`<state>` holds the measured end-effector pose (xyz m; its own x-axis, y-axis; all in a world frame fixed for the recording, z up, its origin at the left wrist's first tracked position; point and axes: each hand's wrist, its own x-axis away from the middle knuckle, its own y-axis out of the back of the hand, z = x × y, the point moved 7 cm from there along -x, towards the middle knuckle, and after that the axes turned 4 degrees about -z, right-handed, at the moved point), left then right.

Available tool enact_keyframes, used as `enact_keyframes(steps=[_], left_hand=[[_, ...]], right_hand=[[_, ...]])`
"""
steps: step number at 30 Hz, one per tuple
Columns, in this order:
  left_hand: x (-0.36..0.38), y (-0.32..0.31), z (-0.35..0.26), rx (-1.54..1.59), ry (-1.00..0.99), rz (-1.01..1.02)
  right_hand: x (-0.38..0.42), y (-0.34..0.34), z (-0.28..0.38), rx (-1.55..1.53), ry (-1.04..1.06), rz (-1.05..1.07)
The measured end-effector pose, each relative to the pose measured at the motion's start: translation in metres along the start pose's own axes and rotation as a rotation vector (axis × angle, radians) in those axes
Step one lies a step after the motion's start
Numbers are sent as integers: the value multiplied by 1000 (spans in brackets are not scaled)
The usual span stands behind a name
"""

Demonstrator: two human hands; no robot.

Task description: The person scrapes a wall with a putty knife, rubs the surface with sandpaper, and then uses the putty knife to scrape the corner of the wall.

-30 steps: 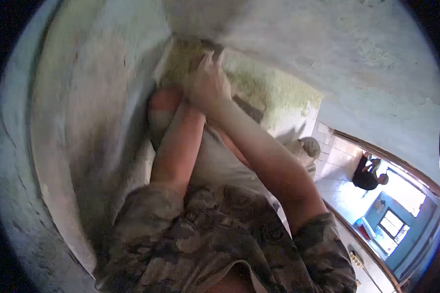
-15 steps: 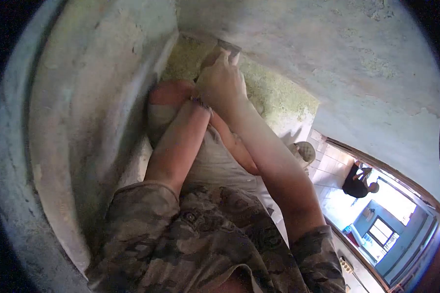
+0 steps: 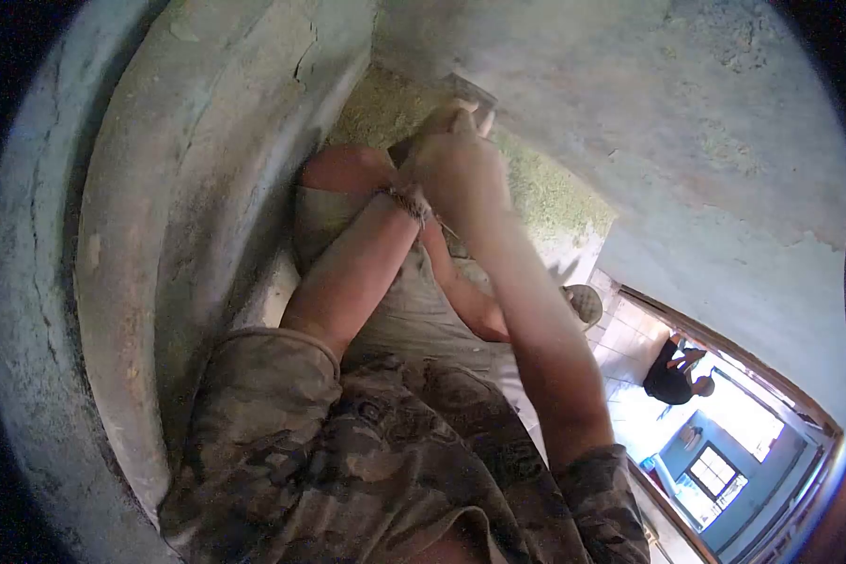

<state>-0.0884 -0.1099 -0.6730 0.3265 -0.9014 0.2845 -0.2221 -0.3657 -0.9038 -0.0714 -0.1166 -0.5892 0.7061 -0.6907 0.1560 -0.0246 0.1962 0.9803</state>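
While both hands (image 3: 451, 164) clasp it, scraper (image 3: 470, 91) juts beyond fingertips.

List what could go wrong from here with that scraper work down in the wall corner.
1. Both hands are bunched together on the scraper, pressed at the foot of the wall; a slip might skin knuckles on the rough plaster.
2. The plaster on the curved wall is cracked and flaking, so pieces may break loose over the bare knee.
3. The crouch in the tight corner looks cramped, so balance may suffer.
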Motion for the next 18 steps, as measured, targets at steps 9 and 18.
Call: enact_keyframes(steps=[9, 18], left_hand=[[-6, -19, 56, 39, 82, 1], [6, -78, 48, -619, -143, -48]], right_hand=[[37, 58, -80, -737, -214, -54], [63, 99, -116, -819, -405, -59]])
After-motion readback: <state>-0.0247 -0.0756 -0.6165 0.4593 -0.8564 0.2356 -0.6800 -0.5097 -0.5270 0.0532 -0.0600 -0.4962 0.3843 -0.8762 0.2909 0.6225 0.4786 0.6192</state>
